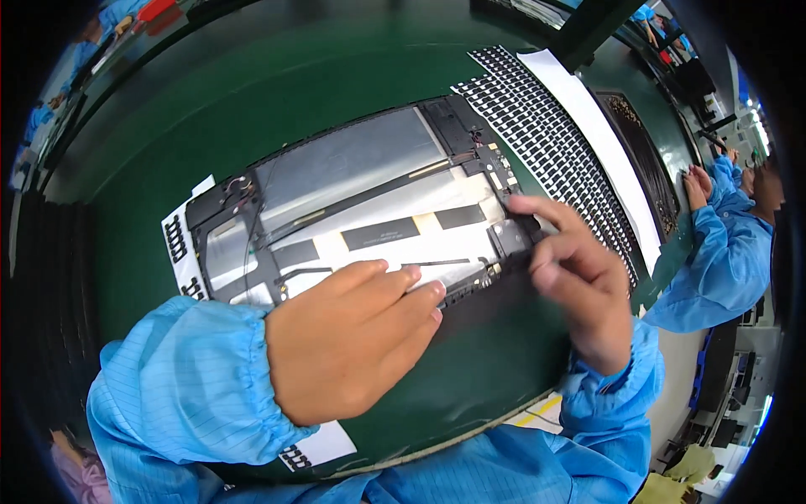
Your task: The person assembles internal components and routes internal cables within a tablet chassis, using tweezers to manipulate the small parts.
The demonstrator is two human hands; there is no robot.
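An opened tablet-like device [382, 235] lies at a slant before me, its inside facing up. It shows silvery panels, black strips, thin cables and a small circuit board [497, 172] at the right end. My left hand [357, 340] rests palm down across its near edge, fingers stretched onto the silvery part. My right hand [579, 273] is at the device's right end, its index finger reaching to the corner by the board. The other fingers and thumb are bent, slightly blurred, and I see nothing held between them.
Sheets of black-and-white pieces [554, 134] lie at the right beside a white strip [600, 143] and a dark tray [642, 160]. White cards with black pieces [178, 244] stick out by the device's left end. A co-worker's blue sleeve [714, 269] is at the far right.
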